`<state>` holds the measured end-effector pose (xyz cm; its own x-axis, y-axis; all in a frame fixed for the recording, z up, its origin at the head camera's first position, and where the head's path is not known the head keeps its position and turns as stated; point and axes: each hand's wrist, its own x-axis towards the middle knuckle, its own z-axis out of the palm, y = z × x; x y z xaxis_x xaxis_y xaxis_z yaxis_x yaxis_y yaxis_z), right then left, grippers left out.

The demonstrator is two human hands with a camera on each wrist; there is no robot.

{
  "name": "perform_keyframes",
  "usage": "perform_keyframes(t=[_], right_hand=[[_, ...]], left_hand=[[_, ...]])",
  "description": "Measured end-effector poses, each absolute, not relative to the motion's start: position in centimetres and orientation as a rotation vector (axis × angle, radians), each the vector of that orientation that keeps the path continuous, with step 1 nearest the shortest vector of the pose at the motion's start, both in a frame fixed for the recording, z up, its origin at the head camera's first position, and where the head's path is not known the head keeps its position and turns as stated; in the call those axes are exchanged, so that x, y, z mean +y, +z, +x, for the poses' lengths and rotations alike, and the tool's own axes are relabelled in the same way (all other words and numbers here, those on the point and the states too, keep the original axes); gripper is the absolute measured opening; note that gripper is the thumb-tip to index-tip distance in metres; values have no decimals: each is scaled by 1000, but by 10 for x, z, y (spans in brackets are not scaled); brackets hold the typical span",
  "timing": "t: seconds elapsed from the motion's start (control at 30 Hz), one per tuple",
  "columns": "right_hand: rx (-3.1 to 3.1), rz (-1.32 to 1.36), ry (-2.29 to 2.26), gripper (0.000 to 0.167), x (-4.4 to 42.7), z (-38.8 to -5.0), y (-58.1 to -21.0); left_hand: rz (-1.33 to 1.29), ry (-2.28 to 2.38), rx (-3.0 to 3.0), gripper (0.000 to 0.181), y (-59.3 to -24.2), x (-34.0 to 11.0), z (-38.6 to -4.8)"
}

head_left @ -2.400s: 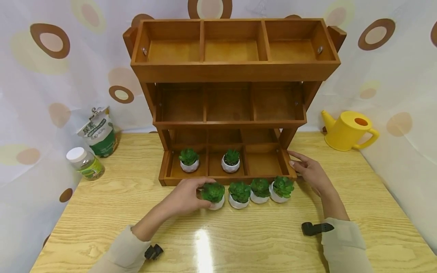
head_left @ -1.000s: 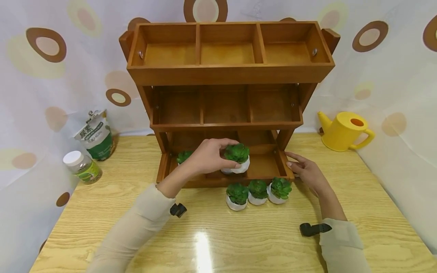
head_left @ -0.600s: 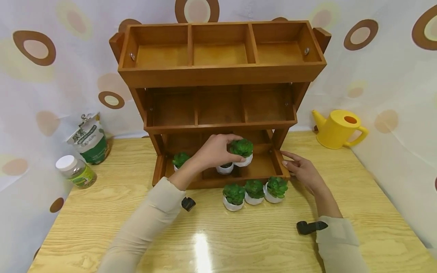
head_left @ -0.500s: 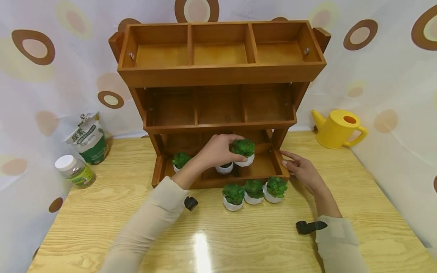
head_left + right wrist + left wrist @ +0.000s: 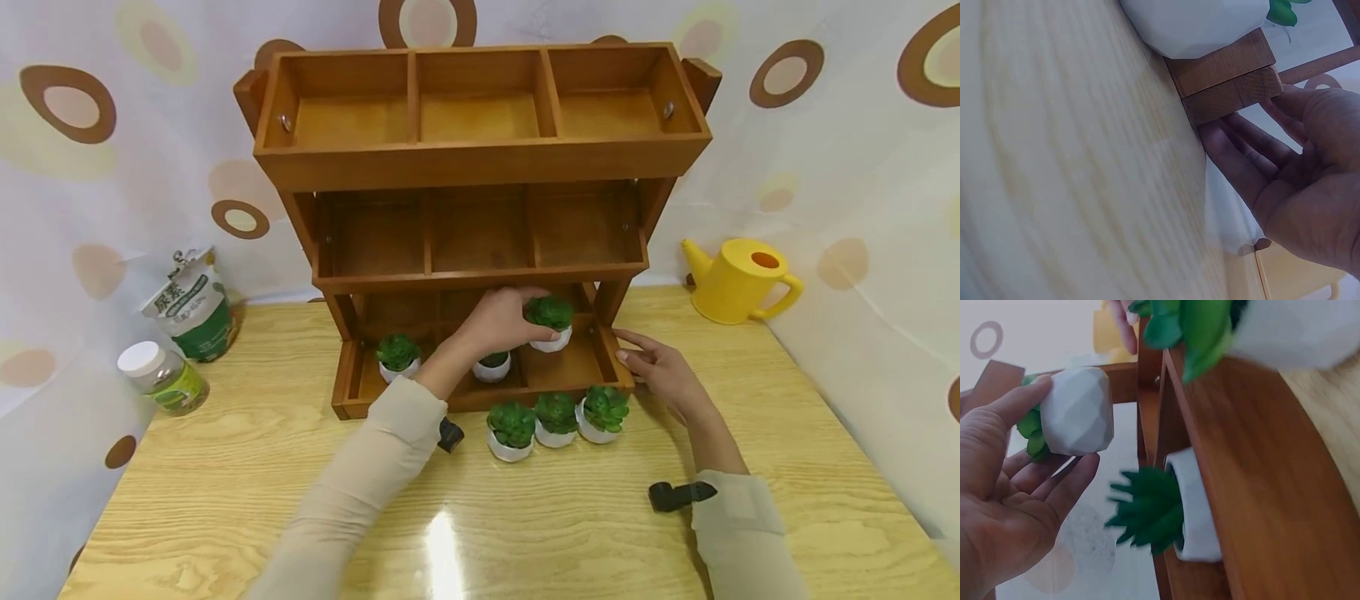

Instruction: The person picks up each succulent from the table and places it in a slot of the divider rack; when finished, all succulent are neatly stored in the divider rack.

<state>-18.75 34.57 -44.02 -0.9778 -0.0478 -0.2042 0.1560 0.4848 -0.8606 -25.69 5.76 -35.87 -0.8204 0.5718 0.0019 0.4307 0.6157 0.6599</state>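
Observation:
My left hand (image 5: 504, 321) grips a potted succulent (image 5: 551, 323) with a white faceted pot, thumb on one side and fingers on the other. In the left wrist view that pot (image 5: 1077, 411) is off the surface; from the head it appears over the bottom tier's right compartment. Two similar succulents stand in that tier: one (image 5: 398, 357) at left, another (image 5: 492, 367) in the middle, partly behind my left hand. My right hand (image 5: 663, 375) rests its fairly straight fingers and thumb against the right end of the wooden plant shelf (image 5: 480, 162), which the right wrist view also shows.
Three more succulents stand in a row before the shelf: left (image 5: 512, 431), middle (image 5: 556, 419) and right (image 5: 602, 413). A yellow watering can (image 5: 738, 283) is at back right. A clipped green-and-white bag (image 5: 197, 308) and a white-lidded jar (image 5: 165, 379) stand at left.
My left hand took the leftmost succulent from the front row, lifted it and carried it rightward along the bottom tier. My right hand stays at the shelf's end. The head view shifted slightly.

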Motion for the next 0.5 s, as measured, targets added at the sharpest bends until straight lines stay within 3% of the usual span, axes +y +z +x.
perform_keyframes(t=[0.5], right_hand=[[2498,83,-1539,58,345,-187,-440]], left_hand=[[934,732,2706,61,-381,105,-261]])
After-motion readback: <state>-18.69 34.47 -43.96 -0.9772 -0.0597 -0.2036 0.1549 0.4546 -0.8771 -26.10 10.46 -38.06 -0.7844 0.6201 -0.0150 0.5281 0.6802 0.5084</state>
